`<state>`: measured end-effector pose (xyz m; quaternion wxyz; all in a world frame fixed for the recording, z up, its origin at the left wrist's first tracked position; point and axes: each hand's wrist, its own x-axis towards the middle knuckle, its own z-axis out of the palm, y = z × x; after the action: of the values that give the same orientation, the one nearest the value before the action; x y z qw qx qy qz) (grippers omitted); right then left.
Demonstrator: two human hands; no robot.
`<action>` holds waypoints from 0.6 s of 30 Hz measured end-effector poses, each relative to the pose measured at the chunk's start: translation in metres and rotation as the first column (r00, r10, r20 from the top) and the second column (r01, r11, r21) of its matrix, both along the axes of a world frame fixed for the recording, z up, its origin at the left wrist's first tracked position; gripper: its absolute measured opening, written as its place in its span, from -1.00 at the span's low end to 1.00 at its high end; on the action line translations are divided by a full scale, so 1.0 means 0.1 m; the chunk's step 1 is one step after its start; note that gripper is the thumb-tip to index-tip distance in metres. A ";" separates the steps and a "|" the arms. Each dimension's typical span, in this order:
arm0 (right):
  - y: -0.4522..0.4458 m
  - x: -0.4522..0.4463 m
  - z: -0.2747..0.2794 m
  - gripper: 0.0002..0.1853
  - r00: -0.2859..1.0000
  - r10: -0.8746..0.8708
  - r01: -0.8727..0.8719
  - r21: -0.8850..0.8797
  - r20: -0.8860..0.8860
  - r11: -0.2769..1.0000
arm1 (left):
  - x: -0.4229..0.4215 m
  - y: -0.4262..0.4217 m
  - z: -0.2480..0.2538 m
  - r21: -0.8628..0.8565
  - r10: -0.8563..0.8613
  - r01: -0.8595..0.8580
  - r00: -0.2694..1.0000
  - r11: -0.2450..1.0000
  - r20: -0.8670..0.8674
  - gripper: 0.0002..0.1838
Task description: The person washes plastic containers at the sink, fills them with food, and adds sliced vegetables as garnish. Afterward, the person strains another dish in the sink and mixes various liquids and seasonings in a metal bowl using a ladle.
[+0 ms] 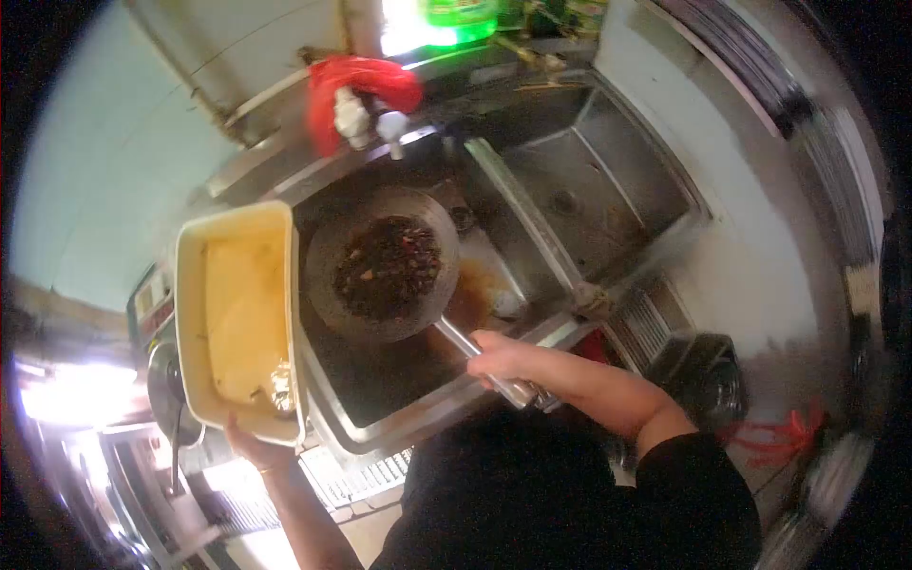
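My right hand (502, 361) is wrapped round the metal handle of a large round strainer (332, 309). Dark, chunky food pieces (394, 266) lie in the strainer, over the left basin of a steel sink (356, 385). At the left, my left hand (249, 445) grips the near edge of a white rectangular tub (193, 328). The tub is tilted and holds yellowish-brown liquid (247, 313) with a few dark bits. Its right wall is beside the strainer, at the sink's left rim. The fingers of my left hand are partly hidden by the tub.
The sink's right basin (570, 190) lies beyond a metal divider (522, 209). A red bag (380, 81) hangs by the white-tipped taps at the back. A green bottle (461, 19) stands behind the sink. Red strings (784, 437) lie at the right.
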<state>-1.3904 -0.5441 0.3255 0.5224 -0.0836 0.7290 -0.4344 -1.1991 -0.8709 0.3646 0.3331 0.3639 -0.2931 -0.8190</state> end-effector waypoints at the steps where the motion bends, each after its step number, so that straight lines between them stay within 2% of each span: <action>1: 0.04 0.02 0.04 -0.75 1.000 -0.003 0.004 0.003 -0.015 1.000 | -0.01 0.01 0.01 -0.016 -0.006 0.005 1.000 1.000 -0.012 -0.36; 2: 0.08 0.01 0.07 -0.74 0.999 0.001 -0.001 0.005 -0.033 1.000 | -0.02 -0.03 0.00 -0.056 -0.076 0.073 0.996 0.996 -0.046 -0.33; 5: 0.15 0.01 0.05 -0.74 0.999 0.009 -0.009 -0.014 -0.036 1.000 | -0.06 0.04 0.01 -0.077 -0.044 0.039 0.997 0.996 -0.056 -0.32; 6: 0.18 0.03 0.00 -0.74 1.000 0.008 -0.008 -0.025 -0.024 1.000 | 0.04 -0.07 -0.13 -0.113 -0.146 0.134 0.983 0.984 -0.108 -0.29; 9: 0.19 0.03 -0.07 -0.69 0.999 -0.020 0.020 0.002 0.049 1.000 | 0.17 -0.24 -0.31 -0.048 -0.151 0.145 0.974 0.988 -0.168 -0.27; 12: 0.17 0.01 -0.02 -0.69 0.992 -0.083 0.083 0.001 0.093 0.997 | 0.19 -0.19 -0.22 -0.021 -0.060 0.059 0.995 0.998 -0.083 -0.27; 15: 0.26 -0.03 -0.08 -0.69 0.993 -0.083 0.083 0.002 0.079 0.997 | 0.36 -0.21 -0.27 -0.019 -0.082 0.081 0.996 0.997 -0.038 -0.27; 18: 0.44 -0.04 0.20 -0.66 0.991 -0.124 0.121 0.058 0.057 0.991 | 0.49 -0.25 -0.32 0.049 -0.262 0.278 0.941 0.959 -0.212 -0.28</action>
<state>-1.3946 -0.4998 0.3456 0.5188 -0.0110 0.7281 -0.4478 -1.1500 -0.8956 0.3323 0.2314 0.2472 -0.2725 -0.9006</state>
